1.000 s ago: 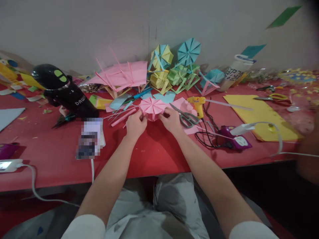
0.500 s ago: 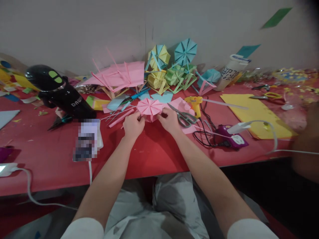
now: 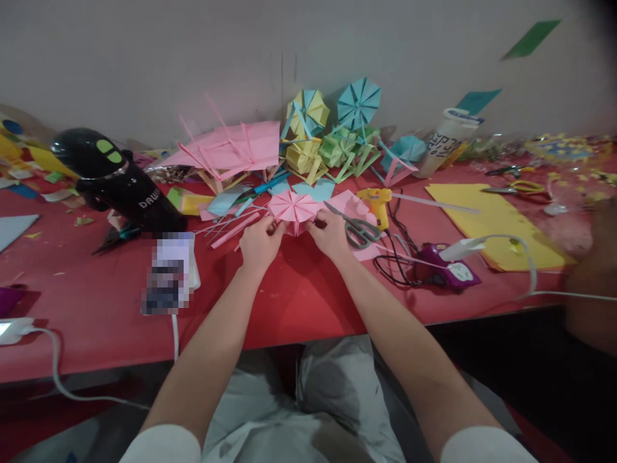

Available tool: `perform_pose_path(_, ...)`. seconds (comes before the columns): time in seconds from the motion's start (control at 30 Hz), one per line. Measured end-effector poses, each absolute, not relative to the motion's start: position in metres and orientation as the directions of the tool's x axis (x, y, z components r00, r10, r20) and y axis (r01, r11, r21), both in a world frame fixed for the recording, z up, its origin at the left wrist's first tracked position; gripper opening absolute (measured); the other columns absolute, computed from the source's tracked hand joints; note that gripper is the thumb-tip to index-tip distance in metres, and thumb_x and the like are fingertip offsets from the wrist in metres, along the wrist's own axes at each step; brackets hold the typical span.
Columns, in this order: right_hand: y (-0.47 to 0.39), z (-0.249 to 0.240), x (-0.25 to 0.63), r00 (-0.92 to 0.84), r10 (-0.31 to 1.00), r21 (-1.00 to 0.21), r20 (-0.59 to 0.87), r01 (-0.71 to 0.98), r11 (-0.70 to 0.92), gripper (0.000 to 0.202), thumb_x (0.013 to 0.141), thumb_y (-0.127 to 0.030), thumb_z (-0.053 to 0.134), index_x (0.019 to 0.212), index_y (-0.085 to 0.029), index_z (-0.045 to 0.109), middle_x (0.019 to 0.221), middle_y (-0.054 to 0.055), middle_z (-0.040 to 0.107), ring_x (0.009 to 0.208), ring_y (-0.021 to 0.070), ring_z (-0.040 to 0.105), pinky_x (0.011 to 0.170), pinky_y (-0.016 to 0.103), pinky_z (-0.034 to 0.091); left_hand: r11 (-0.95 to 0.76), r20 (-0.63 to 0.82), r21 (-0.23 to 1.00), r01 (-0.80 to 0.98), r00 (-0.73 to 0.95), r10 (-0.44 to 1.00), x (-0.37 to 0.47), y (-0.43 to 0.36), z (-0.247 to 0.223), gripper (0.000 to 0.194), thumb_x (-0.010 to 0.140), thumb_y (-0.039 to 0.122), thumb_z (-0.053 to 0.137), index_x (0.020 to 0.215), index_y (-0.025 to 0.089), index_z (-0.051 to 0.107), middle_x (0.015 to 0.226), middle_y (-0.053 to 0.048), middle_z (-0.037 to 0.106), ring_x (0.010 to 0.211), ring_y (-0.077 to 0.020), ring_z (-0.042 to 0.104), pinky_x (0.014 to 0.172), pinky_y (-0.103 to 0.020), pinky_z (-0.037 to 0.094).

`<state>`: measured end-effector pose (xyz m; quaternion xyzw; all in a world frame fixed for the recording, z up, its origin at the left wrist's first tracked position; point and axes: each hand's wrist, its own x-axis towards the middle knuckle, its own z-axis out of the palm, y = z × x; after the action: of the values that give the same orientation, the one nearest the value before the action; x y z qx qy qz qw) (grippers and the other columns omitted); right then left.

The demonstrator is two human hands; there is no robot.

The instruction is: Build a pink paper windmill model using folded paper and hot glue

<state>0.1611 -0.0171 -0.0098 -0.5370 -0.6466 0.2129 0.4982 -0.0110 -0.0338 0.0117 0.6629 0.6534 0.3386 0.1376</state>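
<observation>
A pleated pink folded-paper wheel (image 3: pixel 295 207) is held between my two hands above the red table. My left hand (image 3: pixel 261 243) pinches its lower left side, and my right hand (image 3: pixel 329 233) pinches its lower right side. The fingertips are partly tucked under the paper. Pink paper strips (image 3: pixel 235 230) lie just left of my left hand. Beside my right hand rest dark-handled scissors (image 3: pixel 359 231) on a sheet of pink paper (image 3: pixel 351 204), with a yellow glue gun (image 3: pixel 378 204) behind them.
Folded yellow, green and blue paper pieces (image 3: pixel 340 146) stand along the wall. A black bottle (image 3: pixel 130 183) and a phone (image 3: pixel 166 273) are on the left. A purple power socket (image 3: pixel 450 267) with cables and yellow paper sheets (image 3: pixel 501 228) lie right, near another person's arm (image 3: pixel 592 276).
The pink paper wheel and both hands have shifted slightly to the right. My hands keep their pinch on it.
</observation>
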Motion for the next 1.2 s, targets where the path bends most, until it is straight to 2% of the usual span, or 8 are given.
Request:
perform_pose_path(0.1,-0.018,-0.01,0.162,0.054,0.909,-0.806,0.412,0.487,0.337,0.017,0.07,-0.021,0.058,0.057,-0.02,0.048,0.063,-0.001,0.051,0.061,0.0138,0.045,0.061,0.028,0.036,-0.148,0.3,0.643,0.752,-0.069,0.952,-0.013,-0.033,0.009,0.029,0.085,0.032,0.055,0.06,0.019,0.048,0.062,0.001,0.054,0.061,-0.0137,0.044,0.058,-0.029,0.021)
perform_pose_path(0.3,-0.018,-0.01,0.161,0.006,0.912,-0.799,0.411,0.484,0.357,0.016,0.071,-0.023,0.057,0.058,-0.021,0.049,0.064,-0.001,0.052,0.063,0.0147,0.047,0.062,0.029,0.038,-0.165,0.321,0.666,0.728,-0.08,0.944,-0.013,-0.033,0.008,0.031,0.083,0.029,0.054,0.056,0.019,0.044,0.057,0.001,0.049,0.059,-0.0133,0.039,0.058,-0.029,0.021)
perform_pose_path(0.43,-0.019,-0.008,0.16,0.027,0.914,-0.805,0.405,0.485,0.342,0.016,0.07,-0.025,0.055,0.057,-0.021,0.047,0.063,-0.001,0.051,0.061,0.0144,0.045,0.061,0.029,0.037,-0.146,0.303,0.665,0.732,-0.087,0.949,-0.011,-0.035,0.011,0.03,0.084,0.029,0.052,0.057,0.019,0.046,0.058,0.001,0.051,0.059,-0.0136,0.041,0.058,-0.029,0.021)
perform_pose_path(0.67,-0.019,-0.008,0.163,0.093,0.901,-0.813,0.424,0.478,0.333,0.024,0.069,-0.028,0.056,0.053,-0.022,0.04,0.058,-0.003,0.044,0.058,0.0129,0.039,0.059,0.029,0.034,-0.124,0.262,0.696,0.707,-0.089,0.961,-0.01,-0.035,0.015,0.024,0.08,0.04,0.062,0.068,0.021,0.057,0.063,0.001,0.058,0.062,-0.0147,0.049,0.06,-0.027,0.029)
perform_pose_path(0.87,-0.018,-0.01,0.162,0.056,0.903,-0.813,0.426,0.461,0.355,0.02,0.069,-0.026,0.057,0.055,-0.02,0.045,0.059,-0.002,0.046,0.057,0.0124,0.04,0.057,0.028,0.033,-0.104,0.246,0.665,0.739,-0.085,0.966,-0.013,-0.032,0.009,0.02,0.08,0.027,0.057,0.061,0.02,0.052,0.062,0.001,0.056,0.063,-0.0153,0.048,0.06,-0.028,0.027)
perform_pose_path(1.07,-0.017,-0.016,0.164,0.001,0.93,-0.835,0.367,0.441,0.329,0.018,0.072,-0.034,0.062,0.063,-0.019,0.056,0.065,-0.001,0.054,0.061,0.0137,0.047,0.06,0.028,0.037,-0.124,0.276,0.661,0.74,-0.085,0.957,-0.016,-0.031,0.006,0.024,0.08,0.028,0.055,0.059,0.021,0.046,0.059,0.001,0.052,0.06,-0.0152,0.045,0.059,-0.028,0.024)
perform_pose_path(1.2,-0.019,-0.018,0.166,0.004,0.938,-0.848,0.346,0.429,0.311,0.012,0.073,-0.029,0.058,0.067,-0.019,0.06,0.066,0.0,0.058,0.062,0.0147,0.051,0.061,0.028,0.039,-0.143,0.283,0.672,0.727,-0.074,0.956,-0.016,-0.032,0.006,0.024,0.08,0.03,0.054,0.059,0.021,0.047,0.059,0.0,0.052,0.06,-0.0154,0.046,0.059,-0.028,0.026)
